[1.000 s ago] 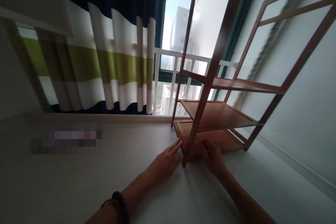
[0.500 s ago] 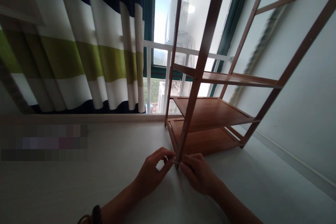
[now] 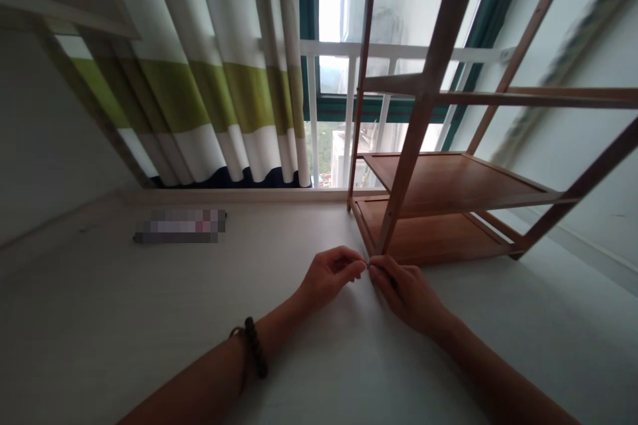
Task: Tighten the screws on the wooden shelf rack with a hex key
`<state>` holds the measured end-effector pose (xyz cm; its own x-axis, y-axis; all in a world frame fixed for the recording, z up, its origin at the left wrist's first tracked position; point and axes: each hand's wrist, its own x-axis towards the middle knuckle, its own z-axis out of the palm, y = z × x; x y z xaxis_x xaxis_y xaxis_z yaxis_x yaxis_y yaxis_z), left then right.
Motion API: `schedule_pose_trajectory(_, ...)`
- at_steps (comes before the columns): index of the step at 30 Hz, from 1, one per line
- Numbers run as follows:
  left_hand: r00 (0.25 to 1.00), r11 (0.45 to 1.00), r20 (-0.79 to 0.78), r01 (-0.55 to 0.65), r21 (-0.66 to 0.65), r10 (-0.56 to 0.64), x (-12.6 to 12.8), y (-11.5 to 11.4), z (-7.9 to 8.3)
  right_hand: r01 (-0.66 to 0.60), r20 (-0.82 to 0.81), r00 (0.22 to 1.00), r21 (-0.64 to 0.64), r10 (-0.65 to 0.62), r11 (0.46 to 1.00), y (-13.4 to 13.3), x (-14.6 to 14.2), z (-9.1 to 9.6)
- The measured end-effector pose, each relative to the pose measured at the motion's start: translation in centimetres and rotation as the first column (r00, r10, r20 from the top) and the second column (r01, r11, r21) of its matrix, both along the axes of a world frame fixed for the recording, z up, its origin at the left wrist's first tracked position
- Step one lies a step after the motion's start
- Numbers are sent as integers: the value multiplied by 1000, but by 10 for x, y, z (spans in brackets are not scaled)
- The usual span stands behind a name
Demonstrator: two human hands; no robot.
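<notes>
A brown wooden shelf rack (image 3: 438,192) with several tiers stands on the pale floor (image 3: 149,319) by the window. My left hand (image 3: 331,275) and my right hand (image 3: 406,292) meet at the foot of its near front leg (image 3: 393,212). Both hands are curled into a pinch, fingertips almost touching each other right at the leg's base. What they pinch is too small to make out. A dark bead bracelet (image 3: 254,348) sits on my left wrist.
A striped curtain (image 3: 214,73) in navy, white and green hangs at the left of the window. White window bars (image 3: 349,53) run behind the rack. A white wall (image 3: 588,212) closes the right side. A small flat object (image 3: 179,226) lies on the floor at left.
My left hand went from lying flat beside the leg to a pinch at its foot. The right hand closed in against it. The view shifted, so the rack sits further right.
</notes>
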<state>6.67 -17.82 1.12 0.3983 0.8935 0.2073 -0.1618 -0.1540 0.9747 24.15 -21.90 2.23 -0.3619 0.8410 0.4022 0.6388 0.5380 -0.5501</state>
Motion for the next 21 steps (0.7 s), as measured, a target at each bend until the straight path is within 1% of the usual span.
schedule_pose_trajectory(3,998,998,53,41,-47,-38,3,-1,0,-22,-5,1000,-2,22,1000,0,0,0)
schedule_pose_trajectory(7,991,995,131,26,-95,-13,4,-3,3,-20,-23,1000,-13,19,1000,-2,-2,-1)
schedule_pose_trajectory(9,983,990,184,26,-140,1,2,-2,5,-20,-49,999,23,21,1000,-2,-3,-3)
schedule_pose_trajectory(11,977,981,211,39,-192,2,-1,0,6,0,-117,993,106,12,994,-2,-2,-7)
schedule_pose_trajectory(13,979,974,203,59,-219,-13,-3,2,7,66,-207,978,173,-29,983,-1,0,-10)
schedule_pose_trajectory(15,983,973,177,81,-218,-42,-3,2,6,131,-260,962,182,-81,975,1,2,-12)
schedule_pose_trajectory(17,987,974,149,91,-205,-61,-1,2,6,141,-252,963,170,-95,975,2,3,-13)
schedule_pose_trajectory(21,995,980,77,72,-188,-58,2,1,3,132,-243,965,138,-95,982,5,2,-14)
